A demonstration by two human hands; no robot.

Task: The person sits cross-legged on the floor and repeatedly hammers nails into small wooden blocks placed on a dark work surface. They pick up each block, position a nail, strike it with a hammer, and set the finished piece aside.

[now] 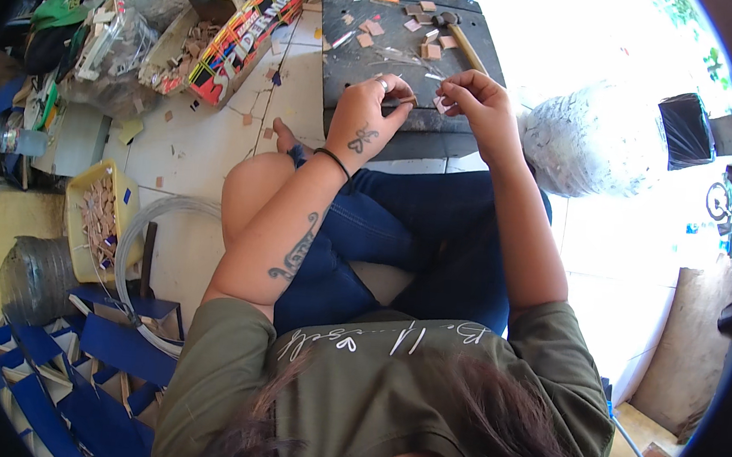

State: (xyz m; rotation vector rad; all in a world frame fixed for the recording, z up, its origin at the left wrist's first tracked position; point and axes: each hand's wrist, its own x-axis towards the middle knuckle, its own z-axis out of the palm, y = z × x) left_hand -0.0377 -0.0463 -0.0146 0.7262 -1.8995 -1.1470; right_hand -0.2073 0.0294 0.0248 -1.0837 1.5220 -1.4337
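Note:
Both my hands are over the near part of a dark low work table (344, 64). My left hand (370, 115) is closed, thumb and forefinger nearly meeting at a small brownish edge too small to name. Beside it, my right hand (482, 105) pinches a small, flat, pale wooden piece (441, 105). A thin whitish strip (435, 77) shows by its fingertips. Farther back on the table lie several small wooden pieces (431, 51) and a hammer (465, 45) with a wooden handle.
At the left stand a printed cardboard box (244, 34) of wood scraps, a yellow basket (73, 231) of small pieces, coiled clear tubing (128, 248) and blue boxes (124, 351). A large stuffed plastic bag (592, 143) stands right of the table. Scraps dot the tiled floor (192, 142).

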